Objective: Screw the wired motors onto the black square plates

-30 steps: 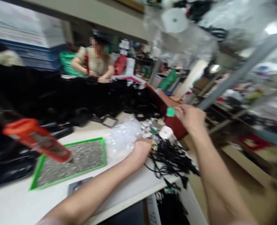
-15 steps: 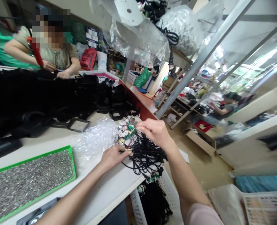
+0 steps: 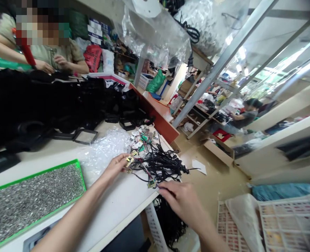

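My left hand [image 3: 118, 163] is over the white table [image 3: 112, 206], thumb and fingers pinched on a small yellowish circuit board [image 3: 129, 160]. At the table's front edge my right hand [image 3: 179, 196] is closed at the edge of a second small circuit board [image 3: 152, 183], green and yellow with thin wires; its exact grip is partly hidden. Between and beyond my hands lies a tangled bundle of black cables [image 3: 162, 159]. Behind them is a heap of small boards and pale discs [image 3: 141, 138] with wires.
A green tray [image 3: 80, 175] of small metal pieces stands at left, beside clear plastic wrap [image 3: 110, 143]. Black housings [image 3: 65, 101] pile up behind. A white basket [image 3: 155, 224] with black cables sits below the table edge. Across the table a co-worker [image 3: 47, 52] holds a red tool.
My right hand has come down from the heap to the table's front edge, where a small board now shows. My left hand has lifted slightly back, holding a board. The view has shifted slightly.
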`<action>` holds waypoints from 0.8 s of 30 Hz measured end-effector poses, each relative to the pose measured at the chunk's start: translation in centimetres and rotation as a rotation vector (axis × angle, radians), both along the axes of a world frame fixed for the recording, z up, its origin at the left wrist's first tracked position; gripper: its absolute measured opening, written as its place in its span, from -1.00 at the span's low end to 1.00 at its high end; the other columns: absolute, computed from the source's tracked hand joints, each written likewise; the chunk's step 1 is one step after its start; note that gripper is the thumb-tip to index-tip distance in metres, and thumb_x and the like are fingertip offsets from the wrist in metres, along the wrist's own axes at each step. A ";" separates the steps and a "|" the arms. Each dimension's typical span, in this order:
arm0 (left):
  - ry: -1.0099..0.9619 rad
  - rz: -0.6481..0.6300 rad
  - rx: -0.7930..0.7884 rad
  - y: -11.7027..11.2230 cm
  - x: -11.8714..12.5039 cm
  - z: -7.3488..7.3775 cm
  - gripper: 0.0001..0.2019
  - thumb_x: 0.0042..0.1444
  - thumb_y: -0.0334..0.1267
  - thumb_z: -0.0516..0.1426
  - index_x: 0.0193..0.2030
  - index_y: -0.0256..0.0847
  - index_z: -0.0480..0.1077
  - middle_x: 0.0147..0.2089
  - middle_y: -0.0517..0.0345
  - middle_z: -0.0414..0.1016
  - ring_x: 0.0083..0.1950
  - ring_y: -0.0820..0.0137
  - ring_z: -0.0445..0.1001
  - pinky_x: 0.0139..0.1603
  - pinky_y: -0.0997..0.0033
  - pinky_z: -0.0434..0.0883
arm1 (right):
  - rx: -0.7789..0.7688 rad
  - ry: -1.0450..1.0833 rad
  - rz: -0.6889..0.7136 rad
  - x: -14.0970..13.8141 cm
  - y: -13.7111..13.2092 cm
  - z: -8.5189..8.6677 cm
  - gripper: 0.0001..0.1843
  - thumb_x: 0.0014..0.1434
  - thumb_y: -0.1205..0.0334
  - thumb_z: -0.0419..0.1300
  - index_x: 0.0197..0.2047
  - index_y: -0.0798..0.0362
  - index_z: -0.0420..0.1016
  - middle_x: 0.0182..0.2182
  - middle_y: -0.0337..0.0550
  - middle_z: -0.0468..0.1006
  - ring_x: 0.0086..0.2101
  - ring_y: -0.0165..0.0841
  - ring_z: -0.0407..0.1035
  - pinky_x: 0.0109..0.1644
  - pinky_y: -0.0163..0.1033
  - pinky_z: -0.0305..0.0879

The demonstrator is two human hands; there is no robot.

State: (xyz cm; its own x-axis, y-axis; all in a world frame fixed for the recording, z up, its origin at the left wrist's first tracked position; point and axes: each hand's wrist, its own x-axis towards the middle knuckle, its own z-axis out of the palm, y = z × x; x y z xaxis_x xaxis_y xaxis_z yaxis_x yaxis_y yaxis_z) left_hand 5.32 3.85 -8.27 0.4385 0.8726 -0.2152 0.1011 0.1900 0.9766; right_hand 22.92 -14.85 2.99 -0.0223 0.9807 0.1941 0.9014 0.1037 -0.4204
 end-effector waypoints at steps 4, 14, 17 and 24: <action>-0.123 0.096 -0.118 1.4 -0.1 0.5 -0.62 -0.19 -0.18 0.13 -0.17 -0.23 0.40 -0.33 0.17 0.52 -0.40 0.43 0.48 -0.47 0.55 0.37 | -0.256 0.291 -0.083 -3.2 -0.7 -4.3 -0.77 0.25 0.25 0.15 -0.17 -0.08 0.65 -0.21 -0.20 0.69 -0.23 -0.24 0.59 -0.12 -0.25 0.44; -0.188 -0.104 -0.119 -1.9 -1.1 -0.6 -0.74 -0.19 -0.26 0.15 -0.28 -0.20 0.31 -0.39 0.21 0.43 -0.36 0.38 0.46 -0.45 0.51 0.34 | -0.024 0.429 -0.284 -0.1 -0.4 -5.4 -0.82 0.19 0.22 0.19 -0.34 -0.04 0.64 -0.38 -0.24 0.68 -0.36 -0.25 0.57 -0.25 -0.26 0.47; -0.041 -0.298 0.201 -4.3 -0.8 -1.7 -0.76 -0.14 -0.36 0.06 -0.25 -0.21 0.36 -0.31 0.18 0.47 -0.23 0.33 0.45 -0.24 0.41 0.38 | 0.229 0.149 -0.247 1.9 2.3 -2.1 -0.78 0.27 0.16 0.13 -0.24 -0.02 0.61 -0.31 -0.19 0.67 -0.33 -0.29 0.55 -0.19 -0.28 0.43; 0.319 -0.377 0.500 -8.1 1.8 -3.7 -0.52 -0.06 -0.49 0.02 0.04 -0.16 0.36 0.06 0.09 0.51 0.08 0.22 0.47 0.11 0.26 0.37 | 0.550 -0.153 -0.163 1.0 10.4 2.2 -0.76 0.31 0.17 0.11 -0.23 0.01 0.60 -0.31 -0.16 0.67 -0.31 -0.35 0.55 -0.18 -0.33 0.38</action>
State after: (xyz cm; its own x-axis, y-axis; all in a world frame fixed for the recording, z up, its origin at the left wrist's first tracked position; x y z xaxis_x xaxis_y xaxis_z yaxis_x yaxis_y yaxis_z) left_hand 7.13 -4.24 -11.97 0.7128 0.7013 0.0041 0.3675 -0.3785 0.8495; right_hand 23.95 -4.49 5.22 0.0523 0.7305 0.6809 0.9701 0.1247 -0.2083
